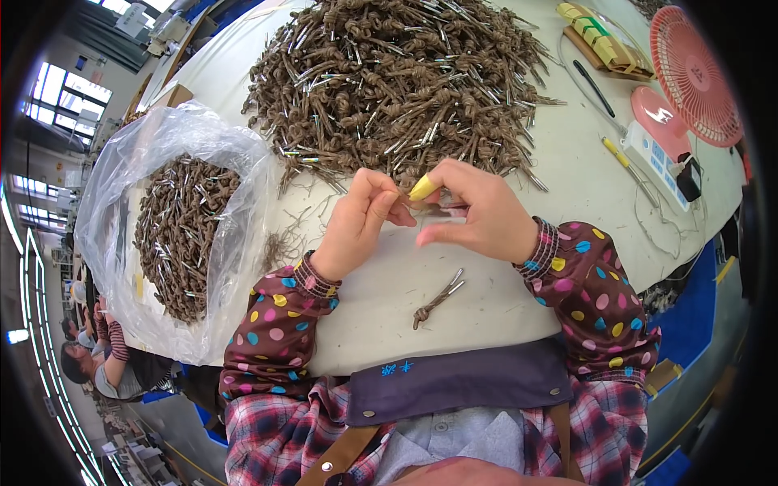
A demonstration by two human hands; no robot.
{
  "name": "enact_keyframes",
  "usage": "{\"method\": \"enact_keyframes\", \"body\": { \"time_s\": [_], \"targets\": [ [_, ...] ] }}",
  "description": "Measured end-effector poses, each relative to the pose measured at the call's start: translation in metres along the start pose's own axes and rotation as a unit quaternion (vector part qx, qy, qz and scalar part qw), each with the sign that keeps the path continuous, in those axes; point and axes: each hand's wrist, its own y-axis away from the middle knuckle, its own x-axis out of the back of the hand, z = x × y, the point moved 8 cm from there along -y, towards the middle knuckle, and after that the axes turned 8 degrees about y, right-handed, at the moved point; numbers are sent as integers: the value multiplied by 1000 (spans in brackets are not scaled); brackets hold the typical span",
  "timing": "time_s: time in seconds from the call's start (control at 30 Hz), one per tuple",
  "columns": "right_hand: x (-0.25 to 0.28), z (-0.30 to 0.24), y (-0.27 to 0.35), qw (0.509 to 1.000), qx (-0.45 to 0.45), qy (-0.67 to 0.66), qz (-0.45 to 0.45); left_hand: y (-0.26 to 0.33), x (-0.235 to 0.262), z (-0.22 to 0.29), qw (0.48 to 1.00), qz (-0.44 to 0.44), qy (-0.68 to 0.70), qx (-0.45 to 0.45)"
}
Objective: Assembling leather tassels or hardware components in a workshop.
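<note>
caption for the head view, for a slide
Both hands, left hand and right hand, pinch a brown cord piece above a knotted cord, between the cord pile and a filled plastic bag.

left hand (356, 223): raised above the bench, wrist bent up, fingers curled together, fingertips pinched shut toward the other hand
right hand (478, 215): level with the left, thumb and forefinger pinched, a yellow cover on the forefinger tip, remaining fingers folded under
grip: the two hands meet fingertip to fingertip at the middle
forearms: both come in from the lower edge, in dotted brown sleeves, elbows spread wide
</note>
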Motion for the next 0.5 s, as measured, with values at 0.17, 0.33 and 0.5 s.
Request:
{"method": "enact_keyframes", "body": {
  "time_s": [0.17, 0.33, 0.5],
  "targets": [
    [-17, 44, -2, 910, -110, -399, 2, 1, -8, -1, 997, -40, 66, -5],
    [-36, 38, 4, 928, -119, -284, -208, 4, -6, 3, 988, -64, 138, 6],
    [5, 14, 2, 994, 76, 82, -14, -1, -12, 3, 984, -76, 157, 43]
  ]
}}
